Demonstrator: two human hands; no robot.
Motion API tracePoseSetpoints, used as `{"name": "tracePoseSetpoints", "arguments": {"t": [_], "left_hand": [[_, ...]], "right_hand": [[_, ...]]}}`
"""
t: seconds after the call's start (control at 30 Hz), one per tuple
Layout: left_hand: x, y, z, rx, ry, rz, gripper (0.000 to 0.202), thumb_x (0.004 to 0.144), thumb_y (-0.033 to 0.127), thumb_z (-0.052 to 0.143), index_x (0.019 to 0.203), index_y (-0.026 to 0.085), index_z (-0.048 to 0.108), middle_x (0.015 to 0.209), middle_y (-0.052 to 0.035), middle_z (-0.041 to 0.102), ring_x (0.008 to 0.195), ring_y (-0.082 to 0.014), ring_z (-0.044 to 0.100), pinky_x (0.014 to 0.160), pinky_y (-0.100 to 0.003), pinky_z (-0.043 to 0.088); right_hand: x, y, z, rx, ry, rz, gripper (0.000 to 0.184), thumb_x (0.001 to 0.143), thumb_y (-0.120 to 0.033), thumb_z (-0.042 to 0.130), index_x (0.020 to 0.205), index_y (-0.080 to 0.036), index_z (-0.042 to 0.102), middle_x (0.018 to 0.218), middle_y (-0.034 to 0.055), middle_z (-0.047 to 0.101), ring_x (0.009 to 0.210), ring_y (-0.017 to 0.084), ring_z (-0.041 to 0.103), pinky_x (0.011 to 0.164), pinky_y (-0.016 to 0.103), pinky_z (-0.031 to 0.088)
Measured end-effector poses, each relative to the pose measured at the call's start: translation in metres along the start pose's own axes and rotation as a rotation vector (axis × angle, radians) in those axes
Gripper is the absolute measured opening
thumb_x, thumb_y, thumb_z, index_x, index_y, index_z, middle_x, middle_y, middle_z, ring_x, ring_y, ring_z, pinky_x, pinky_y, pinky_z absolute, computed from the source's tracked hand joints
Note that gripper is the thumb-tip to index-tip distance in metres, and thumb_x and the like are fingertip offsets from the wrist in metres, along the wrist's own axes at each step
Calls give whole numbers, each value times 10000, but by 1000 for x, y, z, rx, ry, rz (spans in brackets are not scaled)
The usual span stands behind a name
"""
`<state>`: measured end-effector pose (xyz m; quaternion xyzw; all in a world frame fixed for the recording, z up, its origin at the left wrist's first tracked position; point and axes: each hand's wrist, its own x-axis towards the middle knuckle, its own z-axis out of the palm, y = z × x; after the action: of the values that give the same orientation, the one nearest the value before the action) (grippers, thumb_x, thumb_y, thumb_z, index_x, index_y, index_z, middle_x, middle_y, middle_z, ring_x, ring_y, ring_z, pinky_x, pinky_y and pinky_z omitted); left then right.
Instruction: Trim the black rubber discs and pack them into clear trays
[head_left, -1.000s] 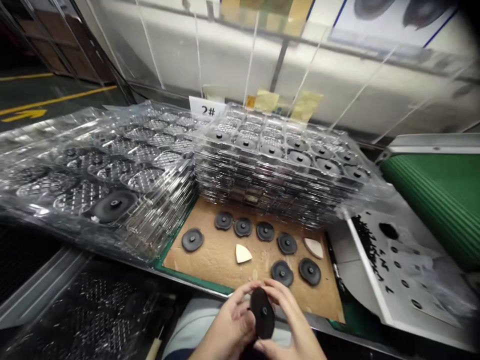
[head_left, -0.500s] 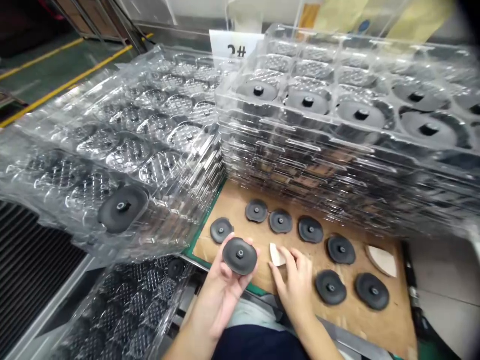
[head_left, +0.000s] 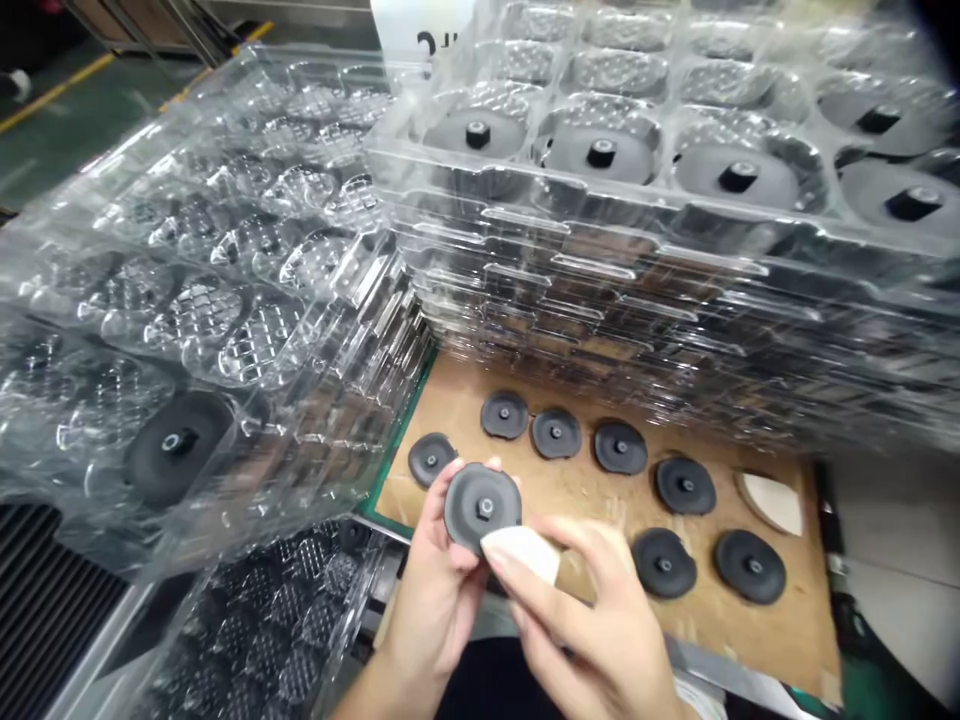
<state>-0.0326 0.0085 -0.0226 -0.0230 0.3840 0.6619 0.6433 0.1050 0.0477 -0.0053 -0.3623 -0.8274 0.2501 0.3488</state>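
My left hand (head_left: 442, 580) grips a dark grey disc-shaped part (head_left: 472, 495) by its edge, the small central stub facing up. Between the fingers and thumb of my right hand (head_left: 592, 610) is a white wedge-shaped pad (head_left: 529, 550). The pad's tip meets or overlaps the lower right rim of the held disc; I cannot tell whether it presses on it. Beyond my hands, several similar discs (head_left: 555, 433) lie on a brown cardboard sheet (head_left: 592, 500). A second pale wedge-shaped pad (head_left: 772, 502) rests at the sheet's right side.
Tall stacked clear plastic trays (head_left: 525, 260) stand behind the cardboard, dark discs in their top pockets. To the left, another tray stack (head_left: 300, 330) holds one dark disc (head_left: 178, 445) near its front corner. Lower left sits another clear tray (head_left: 262, 620).
My right hand has lifted the white pad off the cardboard and brought it left to the held disc. My left hand still holds the disc. The view has shifted slightly.
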Motion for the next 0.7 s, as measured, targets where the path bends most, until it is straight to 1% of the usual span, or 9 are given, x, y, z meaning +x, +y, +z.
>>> {"name": "tracePoseSetpoints", "arguments": {"t": [0.03, 0.13, 0.27, 0.37, 0.4, 0.5, 0.53, 0.63, 0.7], "left_hand": [[-1, 0, 2, -2, -4, 3, 555, 515, 248, 846, 1031, 301, 650, 1121, -27, 686, 1006, -215, 651, 842, -255, 531], [-2, -1, 7, -4, -15, 18, 549, 477, 242, 857, 991, 279, 668, 1074, -29, 703, 988, -188, 655, 852, -232, 519], [-2, -2, 9, 15, -44, 0, 554, 469, 250, 857, 988, 293, 667, 1082, -19, 702, 985, -213, 659, 860, -274, 525], [-2, -3, 7, 25, -52, 22, 532, 501, 264, 839, 1003, 288, 664, 1083, -23, 705, 1017, -181, 644, 866, -225, 508], [-2, -3, 6, 22, -61, 26, 528, 508, 272, 834, 1007, 294, 663, 1082, -20, 706, 1013, -179, 646, 869, -228, 508], [-2, -3, 5, 12, -100, 16, 528, 507, 297, 827, 1008, 317, 662, 1086, -8, 706, 979, -203, 664, 873, -280, 522], [-2, -4, 5, 17, -104, 5, 536, 503, 295, 829, 1013, 315, 664, 1090, -11, 705, 981, -203, 664, 875, -279, 522], [-5, -4, 4, 33, -80, -23, 557, 500, 285, 836, 1032, 303, 670, 1094, -10, 704, 989, -170, 656, 848, -221, 521], [-7, -2, 3, 41, -75, -30, 547, 523, 296, 831, 1046, 310, 669, 1095, -3, 705, 982, -160, 656, 837, -214, 526]], "right_hand": [[1, -2, 0, -5, 1, -12, 304, 820, -98, 531, 1062, -203, 682, 1064, 98, 542, 948, 207, 515, 784, 336, 466], [-2, -2, 0, -62, 32, 23, 288, 822, -87, 534, 1045, -188, 687, 1057, 111, 546, 953, 220, 511, 794, 362, 460], [-6, 1, -3, -44, 8, -9, 301, 807, -81, 540, 1036, -212, 685, 1082, 98, 541, 958, 215, 509, 777, 342, 473], [-7, 0, -6, -53, 32, 18, 300, 812, -72, 533, 1045, -188, 681, 1082, 114, 547, 981, 233, 512, 816, 388, 464], [-8, -1, -6, -59, 37, 15, 304, 807, -70, 539, 1047, -190, 682, 1091, 117, 544, 990, 237, 512, 821, 394, 464], [-9, -1, -8, -31, 15, -34, 315, 786, -65, 554, 1021, -225, 691, 1104, 99, 545, 993, 226, 521, 803, 369, 481], [-7, 1, -10, -24, 12, -37, 310, 790, -68, 550, 1012, -229, 693, 1101, 96, 551, 993, 224, 524, 803, 372, 483], [4, 15, -17, 8, -9, -24, 293, 811, -75, 537, 1017, -213, 692, 1110, 105, 570, 1025, 234, 519, 844, 412, 469], [11, 24, -24, 52, -44, -64, 297, 809, -65, 539, 1021, -205, 692, 1136, 111, 563, 1052, 238, 505, 874, 424, 453]]}}
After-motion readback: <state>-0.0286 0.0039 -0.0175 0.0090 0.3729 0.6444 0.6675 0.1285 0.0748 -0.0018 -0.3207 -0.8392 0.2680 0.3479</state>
